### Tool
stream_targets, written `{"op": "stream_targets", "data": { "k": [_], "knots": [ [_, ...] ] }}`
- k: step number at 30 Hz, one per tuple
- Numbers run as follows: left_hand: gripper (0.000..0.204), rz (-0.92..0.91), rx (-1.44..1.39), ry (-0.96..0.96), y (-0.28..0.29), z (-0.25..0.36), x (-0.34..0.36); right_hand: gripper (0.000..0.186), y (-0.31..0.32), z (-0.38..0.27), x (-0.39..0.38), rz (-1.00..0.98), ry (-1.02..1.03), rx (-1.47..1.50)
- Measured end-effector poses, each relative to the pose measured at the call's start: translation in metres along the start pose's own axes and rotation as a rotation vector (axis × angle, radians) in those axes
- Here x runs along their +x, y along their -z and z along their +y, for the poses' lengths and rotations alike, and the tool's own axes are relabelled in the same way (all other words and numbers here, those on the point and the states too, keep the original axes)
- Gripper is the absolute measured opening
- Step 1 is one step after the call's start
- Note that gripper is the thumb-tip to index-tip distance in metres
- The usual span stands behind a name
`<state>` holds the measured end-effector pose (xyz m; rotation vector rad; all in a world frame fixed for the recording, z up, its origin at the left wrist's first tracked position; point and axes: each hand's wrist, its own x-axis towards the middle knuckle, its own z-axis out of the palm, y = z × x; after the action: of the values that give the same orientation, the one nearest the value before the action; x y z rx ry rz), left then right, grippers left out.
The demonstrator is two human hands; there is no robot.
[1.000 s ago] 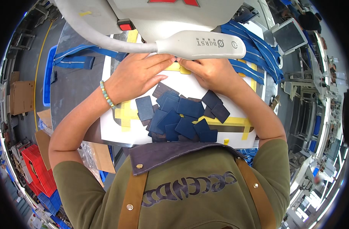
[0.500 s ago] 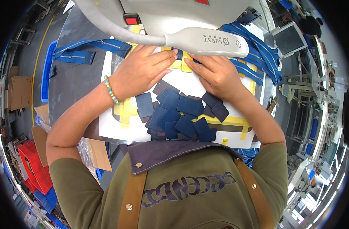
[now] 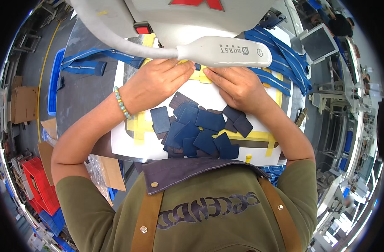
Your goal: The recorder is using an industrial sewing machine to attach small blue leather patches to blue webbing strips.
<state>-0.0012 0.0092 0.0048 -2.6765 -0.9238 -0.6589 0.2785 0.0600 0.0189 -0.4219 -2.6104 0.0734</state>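
Note:
My left hand [image 3: 158,82] lies over the white work plate [image 3: 127,145], its fingers stretched forward and close together, partly under a lamp head. Opposite it, my right hand [image 3: 244,88] rests with its forefinger extended onto a yellow taped strip [image 3: 206,75]. A small dark blue piece [image 3: 198,66] shows between the fingertips; most of it is hidden beneath the lamp head [image 3: 225,51]. Nearer to me, a loose heap of dark blue rectangular patches [image 3: 209,120] covers the plate's middle, some showing a brownish side.
A sewing machine body [image 3: 196,19] rises beyond my hands, with a red switch [image 3: 143,28]. Blue zipper strips [image 3: 87,67] lie at left; more blue zipper strips [image 3: 280,54] pile at right. A blue bin [image 3: 53,84] stands beside the table, red crates [image 3: 40,185] lower left.
The fingers of my left hand have drawn closer together and lie flatter. My right hand stays nearly in place. The whole view has shifted slightly.

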Motion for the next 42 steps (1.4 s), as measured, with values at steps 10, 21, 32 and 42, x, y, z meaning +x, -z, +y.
{"op": "stream_targets", "data": {
  "k": [10, 21, 32, 42],
  "knots": [
    [0.037, -0.067, 0.043, -0.085, 0.008, -0.010, 0.004, 0.050, 0.007, 0.002, -0.004, -0.107, -0.048, 0.034],
    [0.033, -0.029, 0.063, -0.083, 0.007, -0.006, 0.004, 0.052, 0.023, 0.000, 0.006, -0.227, -0.069, 0.064],
    [0.031, -0.020, 0.006, -0.071, 0.006, -0.007, 0.003, 0.055, 0.025, 0.003, 0.009, -0.235, -0.044, 0.073],
    [0.031, -0.074, 0.032, -0.034, 0.016, 0.000, 0.002, 0.056, 0.026, 0.005, 0.009, -0.247, -0.069, 0.101]
  ]
}}
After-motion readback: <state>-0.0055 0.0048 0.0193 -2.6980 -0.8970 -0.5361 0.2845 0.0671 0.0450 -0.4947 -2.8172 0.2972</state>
